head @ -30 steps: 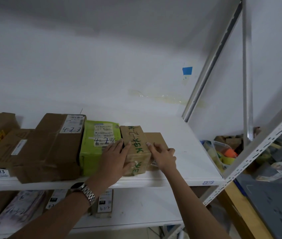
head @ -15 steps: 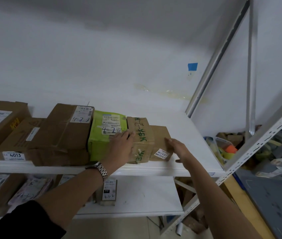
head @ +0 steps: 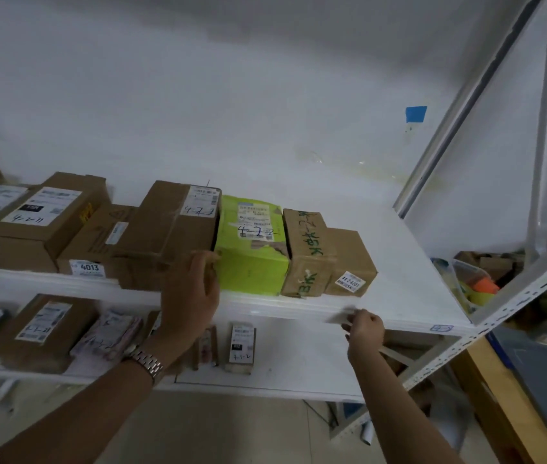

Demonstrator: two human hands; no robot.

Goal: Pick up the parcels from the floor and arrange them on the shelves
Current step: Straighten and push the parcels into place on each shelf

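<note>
**Both hands empty at the shelf edge**

The left hand [head: 189,296] is spread wide with nothing in its grip, fingers raised before the front of a big brown box [head: 168,236] and the neighbouring green parcel [head: 252,249]; motion blur makes it hard to say whether the fingertips touch. The right hand [head: 364,328] is loosely curled and empty, just under the front edge of the upper shelf [head: 409,289].

The parcels stand in a row along that front edge. Right of the green one stands a narrow box [head: 305,252] with green marker writing, then a small brown box [head: 349,259] touching it. To the right of that, the shelf board lies bare up to the corner post [head: 530,286].

The green parcel's label reads "4-2-2"; the big box reads "4-2-3"; the small box's sticker shows "44 2 4201". Further left a low box [head: 98,242] carries "4013".

The lower shelf [head: 298,363] holds more labelled parcels, one small upright box [head: 242,346] marked "4-3-2". A white wall [head: 231,112] behind bears a blue tape square [head: 416,114].
</note>
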